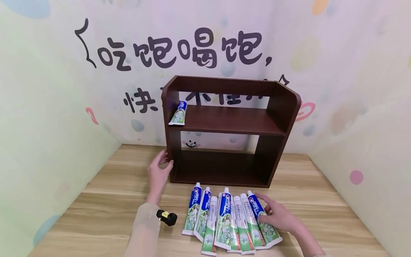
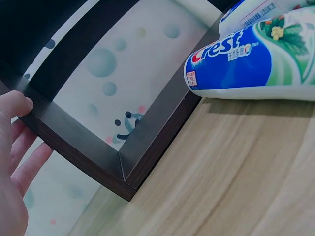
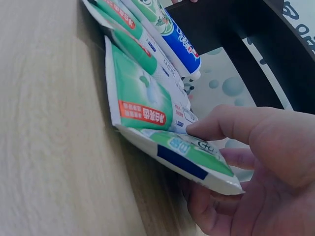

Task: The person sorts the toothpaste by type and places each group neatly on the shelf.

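Observation:
A dark brown two-tier shelf (image 1: 231,121) stands on the table. My left hand (image 1: 158,167) grips its left side panel low down, the thumb on the panel's edge and the fingers along its outer face in the left wrist view. In front of the shelf several toothpaste tubes (image 1: 224,217) lie side by side, some overlapping, caps toward the shelf. With my right hand (image 1: 279,216) I hold the rightmost toothpaste tube (image 1: 269,233) by its edges, thumb on top; the fingers beneath are partly hidden in the right wrist view. Another toothpaste tube (image 1: 178,113) leans in the upper tier's left corner.
The wood-grain table (image 1: 106,200) runs to patterned walls (image 1: 346,107) at the back and both sides. A black strap device (image 1: 167,217) sits on my left wrist. The shelf's lower tier (image 1: 221,166) faces the tubes.

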A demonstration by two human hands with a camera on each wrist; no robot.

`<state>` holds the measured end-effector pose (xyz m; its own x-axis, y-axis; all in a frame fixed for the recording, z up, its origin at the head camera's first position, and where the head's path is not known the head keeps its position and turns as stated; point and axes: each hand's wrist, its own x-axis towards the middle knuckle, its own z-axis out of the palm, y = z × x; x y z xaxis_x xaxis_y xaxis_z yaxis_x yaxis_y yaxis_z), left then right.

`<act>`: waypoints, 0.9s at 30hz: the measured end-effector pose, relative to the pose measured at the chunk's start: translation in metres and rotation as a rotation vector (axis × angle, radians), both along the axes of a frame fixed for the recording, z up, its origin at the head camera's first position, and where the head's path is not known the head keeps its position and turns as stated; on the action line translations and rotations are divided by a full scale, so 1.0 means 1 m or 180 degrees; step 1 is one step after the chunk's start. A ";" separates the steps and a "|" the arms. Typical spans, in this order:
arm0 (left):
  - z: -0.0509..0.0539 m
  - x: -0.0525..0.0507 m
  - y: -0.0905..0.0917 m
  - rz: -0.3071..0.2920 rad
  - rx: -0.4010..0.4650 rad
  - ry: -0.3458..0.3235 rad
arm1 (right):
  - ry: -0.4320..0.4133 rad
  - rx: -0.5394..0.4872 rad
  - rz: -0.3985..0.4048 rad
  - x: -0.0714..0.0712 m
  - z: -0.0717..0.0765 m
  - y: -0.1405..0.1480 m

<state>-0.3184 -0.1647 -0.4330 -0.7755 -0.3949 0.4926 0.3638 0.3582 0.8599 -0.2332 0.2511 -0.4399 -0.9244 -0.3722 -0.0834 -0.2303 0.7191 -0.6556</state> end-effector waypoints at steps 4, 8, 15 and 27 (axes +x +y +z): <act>-0.001 0.000 0.000 -0.0015 -0.0099 -0.0115 | -0.0021 -0.0016 0.0034 0.001 -0.001 0.001; -0.001 -0.002 -0.001 -0.0050 -0.0117 -0.0186 | -0.0019 -0.0017 0.0026 0.001 -0.001 0.001; 0.000 -0.006 -0.001 0.0008 -0.0160 -0.0163 | 0.0001 0.0012 0.0003 -0.001 0.000 0.001; 0.004 -0.014 0.000 0.0248 -0.0380 -0.0295 | 0.0034 0.0020 0.0093 -0.003 0.002 0.002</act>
